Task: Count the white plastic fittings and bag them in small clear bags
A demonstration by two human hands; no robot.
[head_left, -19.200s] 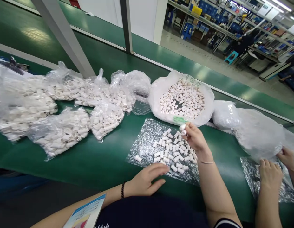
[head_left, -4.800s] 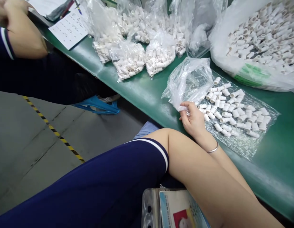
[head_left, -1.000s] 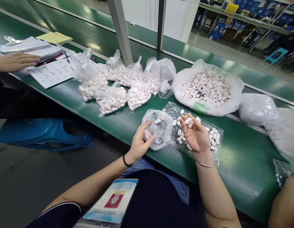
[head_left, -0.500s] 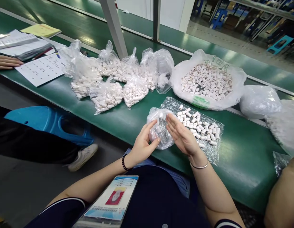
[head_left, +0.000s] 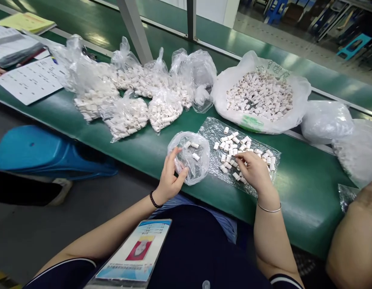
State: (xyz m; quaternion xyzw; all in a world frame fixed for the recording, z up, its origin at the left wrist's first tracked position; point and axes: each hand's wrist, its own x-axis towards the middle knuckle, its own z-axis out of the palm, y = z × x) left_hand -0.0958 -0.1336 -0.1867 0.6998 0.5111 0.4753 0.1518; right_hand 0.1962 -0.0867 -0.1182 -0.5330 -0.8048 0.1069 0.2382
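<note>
An open clear plastic bag stands on the green table, with a few white tubular pieces inside. At its left rim is my left hand, thumb and fingers apart. My right hand is over loose white pieces spread on a flat clear plastic sheet. Its fingertips are pinched together among the pieces; whatever they hold is too small to make out.
Several filled clear bags lie to the left. Behind the sheet is a large open bag of white pieces. Papers lie far left, and another person's arm is at the right edge.
My right hand has moved right, from the small bag to the loose pieces, and its fingers have closed. The small bag now shows a wide open mouth with pieces inside. The whole view has shifted slightly.
</note>
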